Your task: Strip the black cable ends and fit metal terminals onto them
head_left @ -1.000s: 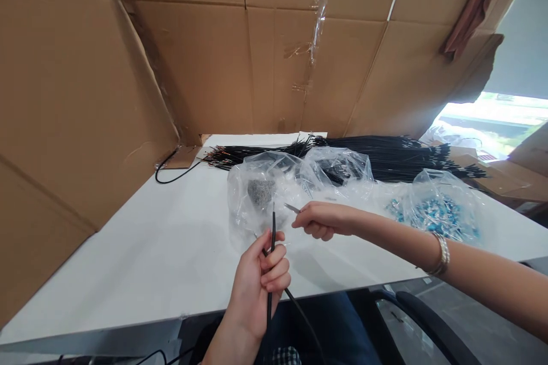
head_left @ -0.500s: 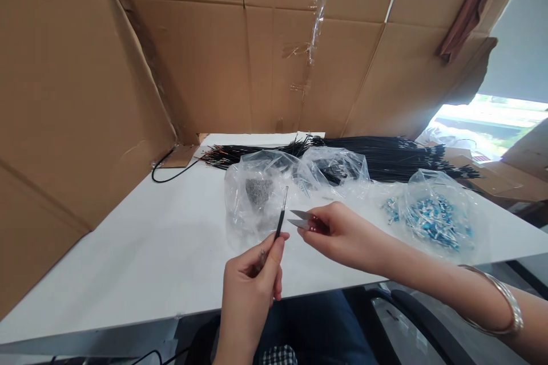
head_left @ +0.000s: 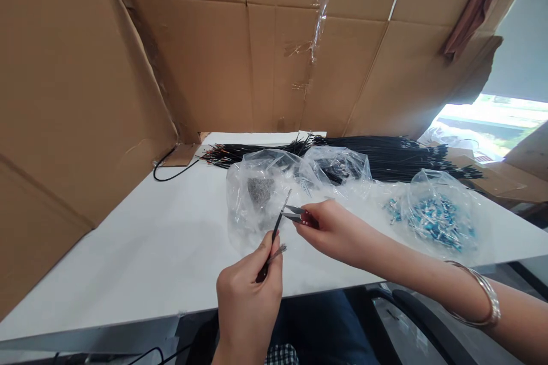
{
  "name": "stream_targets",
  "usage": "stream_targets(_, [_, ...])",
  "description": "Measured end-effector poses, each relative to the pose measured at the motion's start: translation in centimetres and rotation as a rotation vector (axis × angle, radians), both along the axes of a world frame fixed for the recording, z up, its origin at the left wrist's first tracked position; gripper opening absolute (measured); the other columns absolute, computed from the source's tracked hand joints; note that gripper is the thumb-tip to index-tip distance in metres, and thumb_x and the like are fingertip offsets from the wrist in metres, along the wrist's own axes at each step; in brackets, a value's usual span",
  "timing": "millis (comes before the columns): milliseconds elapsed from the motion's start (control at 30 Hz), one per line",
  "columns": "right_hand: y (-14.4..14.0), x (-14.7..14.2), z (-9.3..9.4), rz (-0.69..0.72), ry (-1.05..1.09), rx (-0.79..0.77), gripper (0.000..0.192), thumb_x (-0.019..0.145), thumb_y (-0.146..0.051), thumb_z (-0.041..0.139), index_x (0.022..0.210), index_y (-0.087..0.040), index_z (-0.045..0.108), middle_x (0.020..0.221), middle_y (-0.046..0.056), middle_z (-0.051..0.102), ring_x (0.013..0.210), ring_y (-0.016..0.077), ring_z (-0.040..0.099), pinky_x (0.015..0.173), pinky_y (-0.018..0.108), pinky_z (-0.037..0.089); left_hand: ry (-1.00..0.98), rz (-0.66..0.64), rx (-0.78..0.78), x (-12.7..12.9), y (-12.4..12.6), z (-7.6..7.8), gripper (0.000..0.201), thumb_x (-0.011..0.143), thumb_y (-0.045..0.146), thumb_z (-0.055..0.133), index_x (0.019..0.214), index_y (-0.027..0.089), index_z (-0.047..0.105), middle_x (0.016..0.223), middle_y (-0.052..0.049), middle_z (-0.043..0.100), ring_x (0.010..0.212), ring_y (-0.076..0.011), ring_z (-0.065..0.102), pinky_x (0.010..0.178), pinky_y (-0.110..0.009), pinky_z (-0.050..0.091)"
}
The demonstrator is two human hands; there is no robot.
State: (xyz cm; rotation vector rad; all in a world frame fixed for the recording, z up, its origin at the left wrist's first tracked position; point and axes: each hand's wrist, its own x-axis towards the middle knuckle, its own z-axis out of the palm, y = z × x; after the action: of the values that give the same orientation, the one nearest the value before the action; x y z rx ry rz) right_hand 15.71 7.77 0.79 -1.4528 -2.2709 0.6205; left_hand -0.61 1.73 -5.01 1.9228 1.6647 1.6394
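My left hand (head_left: 252, 276) is closed around a black cable (head_left: 277, 227), which slants up and to the right. Its far end is bare and silvery. A frayed grey tuft of strands (head_left: 278, 252) sticks out beside the thumb and fingers. In my right hand (head_left: 327, 225) are small scissors (head_left: 293, 214), their two blades parted and pointing left. The blade tips meet or overlap the cable near where the black jacket ends; whether they touch it I cannot tell. The handles are mostly hidden by my fingers.
Behind my hands lies a clear plastic bag (head_left: 240, 205) with a grey mass inside. Bundles of black cables (head_left: 394, 157) stretch along the back of the white table (head_left: 162, 256). At right, another bag (head_left: 440, 219) holds blue and silvery pieces. Cardboard walls (head_left: 205, 63) enclose the back and left.
The scissors have moved slightly left, onto the cable's bare end. My left hand has turned a little, and the frayed tuft now shows beside its fingers.
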Motion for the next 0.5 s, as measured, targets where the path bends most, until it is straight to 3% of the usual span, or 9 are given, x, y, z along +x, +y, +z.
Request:
stream_targets(200, [0.3,-0.1,-0.4,0.008,0.033,-0.047,0.028,0.082,-0.022,0.051,0.057,-0.019,0.038,0.051,-0.006,0.039,0.051,0.0087,0.030,0.046,0.025,0.022,0.124,0.026,0.072,0.0,0.2,0.0,0.025,0.085,0.016,0.057,0.097,0.005,0.076,0.088,-0.015,0.077,0.061,-0.0217,0.074,0.046,-0.022,0.054])
stream_targets(300, [0.7,-0.2,-0.7,0.017,0.080,-0.116,0.031,0.082,-0.023,0.051,0.056,-0.019,0.035,0.051,-0.007,0.033,0.051,0.0084,0.028,0.046,0.025,0.020,0.032,-0.027,-0.012,0.1,0.3,0.1,0.026,0.084,0.018,0.057,0.097,0.007,0.077,0.091,-0.013,0.077,0.063,-0.0222,0.074,0.045,-0.022,0.054])
stream_targets(500, [1.8,-0.1,-1.4,0.050,0.171,-0.297,0.030,0.081,-0.022,0.051,0.058,-0.020,0.033,0.053,-0.007,0.031,0.051,0.0080,0.028,0.046,0.025,0.021,-0.310,-0.109,-0.330,0.1,0.8,0.2,0.022,0.082,0.028,0.063,0.097,0.021,0.078,0.101,-0.004,0.076,0.089,-0.0256,0.074,0.072,-0.028,0.061])
